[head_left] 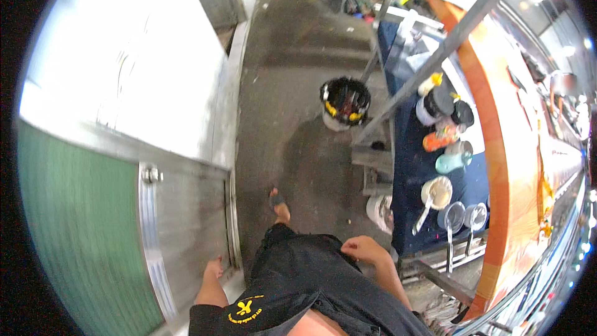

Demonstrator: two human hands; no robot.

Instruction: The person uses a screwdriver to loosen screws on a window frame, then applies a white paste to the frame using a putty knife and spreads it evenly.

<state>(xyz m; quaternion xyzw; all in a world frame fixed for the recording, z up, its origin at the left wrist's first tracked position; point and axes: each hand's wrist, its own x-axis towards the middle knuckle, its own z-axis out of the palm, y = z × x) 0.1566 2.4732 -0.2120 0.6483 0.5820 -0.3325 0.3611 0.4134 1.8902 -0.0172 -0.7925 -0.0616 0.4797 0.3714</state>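
Note:
My left hand (214,268) hangs low beside the door frame and looks empty, but its fingers are too small and blurred to make out. Close to the side of my black shorts (298,255) is my right hand (365,250), its fingers loosely curled and nothing visible in them. To the right of it stands a table with a dark blue cover (407,186). On that table are a tub of pale paste (436,191) with a spoon handle (421,219) sticking out, and two clear containers with long-handled utensils, one of them a round tub (452,216).
Ahead on the floor is a bucket lined with a black bag (346,101). Farther along the table stand an orange bottle (440,140), a greenish bottle (452,162) and a black-lidded jar (434,106). A grey metal post (457,37) slants across. At left is a green door panel (81,224) with a knob (151,175).

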